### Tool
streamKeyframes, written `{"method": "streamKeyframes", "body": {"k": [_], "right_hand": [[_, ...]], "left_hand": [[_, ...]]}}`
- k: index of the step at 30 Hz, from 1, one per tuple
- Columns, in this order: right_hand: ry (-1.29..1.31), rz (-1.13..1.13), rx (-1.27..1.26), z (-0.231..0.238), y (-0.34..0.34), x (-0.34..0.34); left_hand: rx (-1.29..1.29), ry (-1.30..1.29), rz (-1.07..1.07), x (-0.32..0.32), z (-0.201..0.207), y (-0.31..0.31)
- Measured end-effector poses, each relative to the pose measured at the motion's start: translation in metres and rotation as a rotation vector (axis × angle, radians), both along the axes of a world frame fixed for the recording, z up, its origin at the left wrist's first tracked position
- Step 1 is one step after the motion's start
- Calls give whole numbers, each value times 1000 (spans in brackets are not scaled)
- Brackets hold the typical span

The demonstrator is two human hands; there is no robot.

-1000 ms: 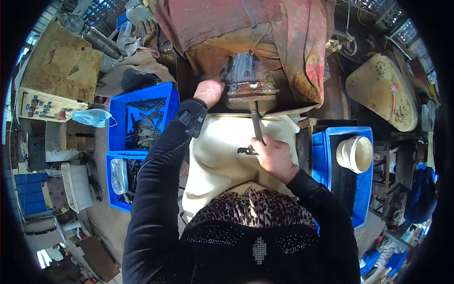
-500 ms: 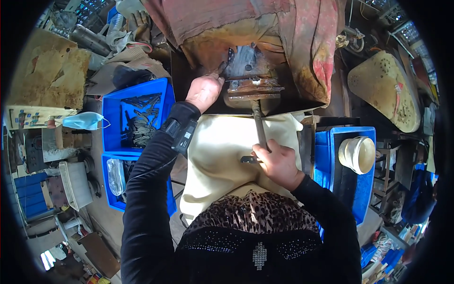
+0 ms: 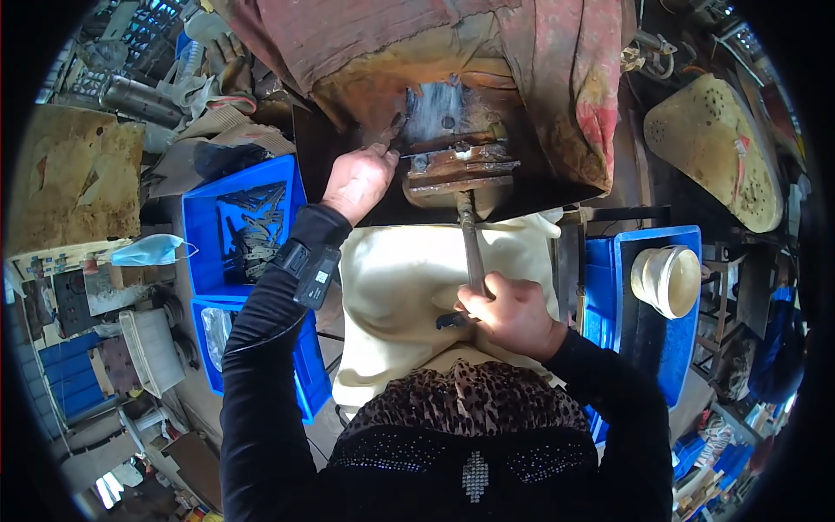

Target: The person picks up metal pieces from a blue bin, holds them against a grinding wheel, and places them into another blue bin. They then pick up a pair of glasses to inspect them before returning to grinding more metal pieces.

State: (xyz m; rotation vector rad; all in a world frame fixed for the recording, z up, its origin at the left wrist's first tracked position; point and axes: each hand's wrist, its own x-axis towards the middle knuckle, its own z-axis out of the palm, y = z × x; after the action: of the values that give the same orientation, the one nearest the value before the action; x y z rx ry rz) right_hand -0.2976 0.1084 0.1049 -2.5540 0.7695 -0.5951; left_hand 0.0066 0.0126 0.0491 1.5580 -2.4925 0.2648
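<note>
We had our left arm [image 3: 257, 357], in its black sleeve, bent at the elbow beside the apron [image 3: 391, 287], the forearm slanting past its left edge. Our left hand [image 3: 358, 178] was just beyond the apron's far left corner, back upward, fingers curled closed, the wrist nearly straight. Our right arm [image 3: 613, 383] slanted in across the apron's right edge, and over its right half we held our right hand [image 3: 513, 315] in a fist, fingers wrapped tight.
</note>
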Motion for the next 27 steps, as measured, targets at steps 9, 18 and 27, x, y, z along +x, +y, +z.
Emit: {"method": "streamKeyframes", "body": {"k": [9, 18, 27], "right_hand": [[20, -8, -31, -2, 1, -4], [46, -107, -171, 50, -48, 26], [109, -375, -340, 100, -205, 116]], "left_hand": [[7, 18, -26, 1, 3, -5], [-86, 249, 212, 3, 29, 1], [-46, 394, 295, 12, 15, 40]]}}
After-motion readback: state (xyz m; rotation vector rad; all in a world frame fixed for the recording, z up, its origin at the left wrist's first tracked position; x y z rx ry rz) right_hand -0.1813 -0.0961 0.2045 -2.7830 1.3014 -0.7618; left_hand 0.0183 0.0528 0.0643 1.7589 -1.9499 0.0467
